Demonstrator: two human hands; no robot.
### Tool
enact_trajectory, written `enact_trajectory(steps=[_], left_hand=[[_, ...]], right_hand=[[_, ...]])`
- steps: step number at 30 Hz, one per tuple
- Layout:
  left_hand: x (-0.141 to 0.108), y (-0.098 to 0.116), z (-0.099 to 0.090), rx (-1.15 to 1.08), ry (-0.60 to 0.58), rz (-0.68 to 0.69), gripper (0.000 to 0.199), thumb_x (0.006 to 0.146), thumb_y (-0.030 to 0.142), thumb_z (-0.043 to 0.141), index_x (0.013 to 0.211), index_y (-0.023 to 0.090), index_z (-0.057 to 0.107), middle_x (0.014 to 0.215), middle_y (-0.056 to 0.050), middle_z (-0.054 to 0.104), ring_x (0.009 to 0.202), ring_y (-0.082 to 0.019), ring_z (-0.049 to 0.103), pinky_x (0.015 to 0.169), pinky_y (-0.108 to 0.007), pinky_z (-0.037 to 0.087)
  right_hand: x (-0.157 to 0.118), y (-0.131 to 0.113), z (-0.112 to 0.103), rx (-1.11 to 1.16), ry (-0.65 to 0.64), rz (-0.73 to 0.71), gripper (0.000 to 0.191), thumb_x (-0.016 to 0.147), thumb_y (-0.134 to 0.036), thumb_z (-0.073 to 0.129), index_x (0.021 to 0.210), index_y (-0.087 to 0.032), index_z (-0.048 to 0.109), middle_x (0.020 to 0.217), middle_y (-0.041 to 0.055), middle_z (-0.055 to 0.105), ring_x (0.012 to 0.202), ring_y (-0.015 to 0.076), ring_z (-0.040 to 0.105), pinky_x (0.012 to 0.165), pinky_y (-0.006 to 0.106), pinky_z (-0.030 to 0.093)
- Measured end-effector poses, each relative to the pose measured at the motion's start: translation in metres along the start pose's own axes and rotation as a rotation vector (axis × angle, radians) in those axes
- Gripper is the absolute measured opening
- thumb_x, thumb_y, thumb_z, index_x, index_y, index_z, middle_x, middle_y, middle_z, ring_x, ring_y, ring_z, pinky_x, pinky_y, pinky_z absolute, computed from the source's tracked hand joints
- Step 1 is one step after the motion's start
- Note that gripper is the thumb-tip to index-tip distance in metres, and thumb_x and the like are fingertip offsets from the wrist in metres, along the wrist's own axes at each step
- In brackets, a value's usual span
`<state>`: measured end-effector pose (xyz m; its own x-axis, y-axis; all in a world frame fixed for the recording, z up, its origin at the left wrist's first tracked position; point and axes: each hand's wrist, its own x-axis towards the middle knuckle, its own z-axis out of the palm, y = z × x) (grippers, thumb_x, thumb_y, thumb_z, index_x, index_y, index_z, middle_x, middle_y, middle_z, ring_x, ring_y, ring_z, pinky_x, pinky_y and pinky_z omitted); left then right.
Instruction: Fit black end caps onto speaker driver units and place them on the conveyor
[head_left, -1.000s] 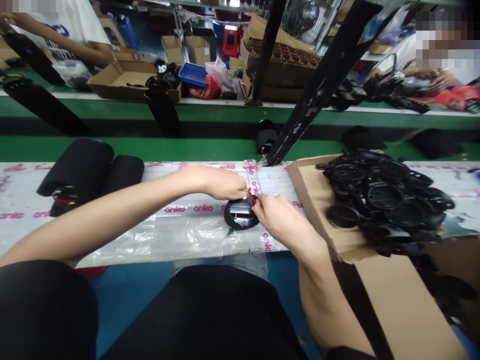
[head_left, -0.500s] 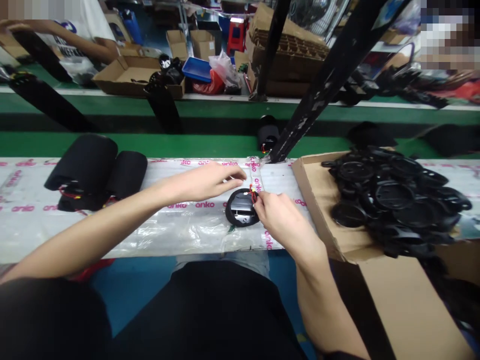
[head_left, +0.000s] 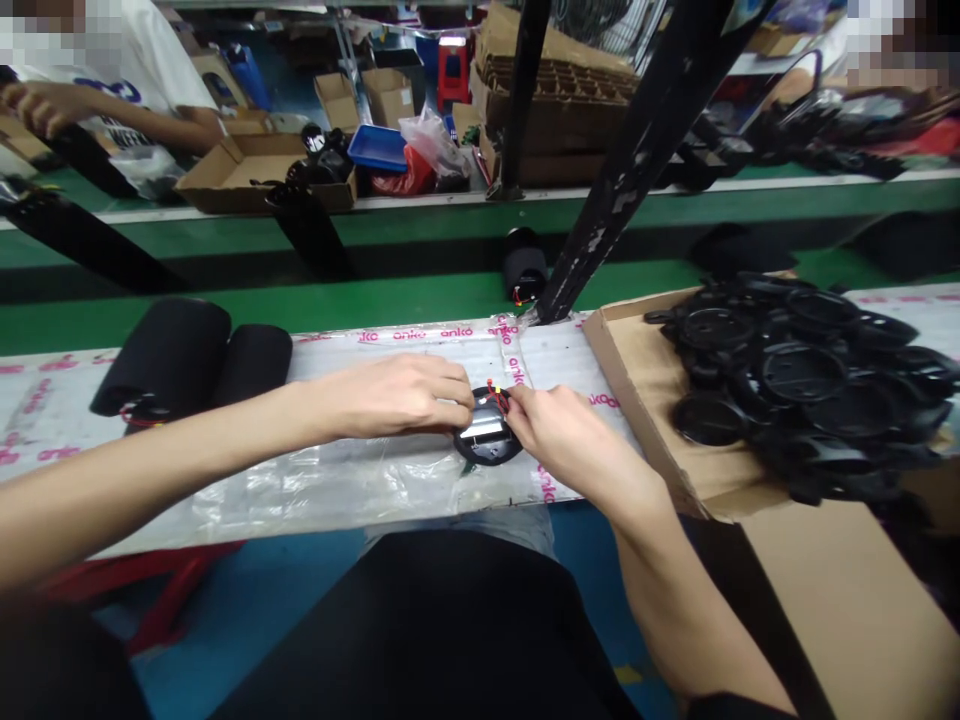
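Observation:
Between my hands a black cylinder (head_left: pixel 484 450) stands on end on the plastic-covered bench, its round, shiny end facing up. Red wires (head_left: pixel 495 393) with small connectors stick out at its far right rim. My left hand (head_left: pixel 420 395) has its fingers bent and closed on the left rim. On the opposite side, my right hand (head_left: pixel 555 425) pinches the right rim beside the wires. Whether its fingertips also hold a wire is hidden. Two black fabric-covered cylinders (head_left: pixel 172 350) with similar wires lie to the left of my hands.
At right a cardboard tray (head_left: pixel 637 400) carries a heap of black plastic rings (head_left: pixel 802 375). A slanted black post (head_left: pixel 637 150) rises behind the bench. Another wired cylinder (head_left: pixel 523 265) is on the green conveyor (head_left: pixel 420 290). Across it, a person's hand (head_left: pixel 49 105) holds a dark tube.
My left hand has come down from above the far side of the cylinder onto its left rim, and its fingers have closed. My right hand stays at the right rim. The view has shifted slightly.

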<state>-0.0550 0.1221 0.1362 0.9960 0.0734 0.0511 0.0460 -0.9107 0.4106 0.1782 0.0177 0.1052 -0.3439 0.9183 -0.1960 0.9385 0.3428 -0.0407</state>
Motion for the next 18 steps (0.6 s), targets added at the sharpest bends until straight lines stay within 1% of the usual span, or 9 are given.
enact_trajectory(steps=[2,4,7,9,11,13,15,16,18], left_hand=[[0.000,0.002,0.001,0.000,-0.008,0.035,0.038,0.113,0.023,0.043,0.109,0.027,0.081,0.113,-0.011,0.080,0.111,-0.026,0.072,0.098,-0.038,0.056],[-0.002,0.005,0.004,0.018,0.005,0.049,0.036,0.112,0.021,0.045,0.109,0.026,0.081,0.112,-0.011,0.081,0.108,-0.026,0.073,0.095,-0.037,0.057],[-0.006,0.010,0.004,0.028,0.037,0.020,0.032,0.111,0.021,0.050,0.109,0.026,0.081,0.109,-0.011,0.081,0.102,-0.025,0.075,0.089,-0.036,0.058],[-0.008,0.011,-0.001,-0.032,0.022,-0.019,0.023,0.109,0.025,0.058,0.110,0.025,0.081,0.107,-0.010,0.082,0.100,-0.024,0.076,0.089,-0.033,0.058],[-0.005,0.008,-0.006,-0.120,0.020,-0.114,0.018,0.106,0.028,0.064,0.111,0.025,0.081,0.106,-0.007,0.083,0.097,-0.021,0.077,0.087,-0.030,0.057],[0.001,0.002,-0.008,-0.153,0.082,-0.277,0.018,0.105,0.027,0.064,0.109,0.023,0.081,0.103,-0.004,0.084,0.090,-0.018,0.078,0.081,-0.027,0.055],[0.010,-0.005,-0.005,-0.128,0.134,-0.429,0.018,0.100,0.024,0.064,0.103,0.021,0.082,0.096,-0.003,0.085,0.081,-0.017,0.077,0.075,-0.025,0.051],[0.015,-0.008,-0.002,-0.114,0.132,-0.475,0.019,0.097,0.022,0.064,0.099,0.020,0.083,0.091,-0.002,0.084,0.077,-0.016,0.076,0.072,-0.025,0.049],[0.024,-0.010,0.002,-0.099,0.078,-0.514,0.019,0.091,0.019,0.065,0.090,0.018,0.083,0.080,-0.002,0.082,0.067,-0.014,0.072,0.068,-0.025,0.046]], right_hand=[[0.000,-0.001,-0.002,0.104,-0.014,0.055,0.031,0.115,-0.022,0.040,0.113,-0.015,0.071,0.086,0.0107,0.076,0.073,0.0227,0.068,0.062,0.035,0.029],[0.001,-0.002,-0.005,0.184,-0.008,0.090,0.030,0.115,-0.024,0.042,0.113,-0.017,0.071,0.085,0.0093,0.076,0.073,0.0221,0.068,0.063,0.034,0.028],[0.001,-0.004,-0.008,0.245,0.003,0.108,0.032,0.114,-0.026,0.041,0.113,-0.019,0.072,0.083,0.0077,0.077,0.069,0.0204,0.068,0.062,0.034,0.026],[0.001,-0.004,-0.009,0.248,-0.003,0.121,0.032,0.114,-0.027,0.041,0.114,-0.020,0.072,0.082,0.0074,0.077,0.067,0.0201,0.068,0.061,0.034,0.024],[0.001,-0.005,-0.009,0.232,-0.007,0.133,0.031,0.113,-0.028,0.042,0.112,-0.020,0.072,0.082,0.0075,0.077,0.067,0.0209,0.069,0.060,0.033,0.024],[0.002,-0.005,-0.009,0.210,-0.013,0.138,0.032,0.113,-0.029,0.042,0.107,-0.020,0.071,0.080,0.0078,0.076,0.068,0.0219,0.071,0.059,0.033,0.023],[0.002,-0.005,-0.009,0.188,-0.020,0.131,0.033,0.114,-0.028,0.040,0.103,-0.019,0.070,0.080,0.0084,0.076,0.069,0.0229,0.072,0.059,0.033,0.024],[0.002,-0.005,-0.008,0.177,-0.022,0.123,0.033,0.114,-0.027,0.039,0.103,-0.019,0.070,0.080,0.0084,0.075,0.069,0.0232,0.072,0.059,0.033,0.025],[0.001,-0.006,-0.008,0.152,-0.019,0.094,0.033,0.114,-0.023,0.037,0.108,-0.018,0.070,0.082,0.0084,0.075,0.071,0.0236,0.073,0.059,0.033,0.030]])
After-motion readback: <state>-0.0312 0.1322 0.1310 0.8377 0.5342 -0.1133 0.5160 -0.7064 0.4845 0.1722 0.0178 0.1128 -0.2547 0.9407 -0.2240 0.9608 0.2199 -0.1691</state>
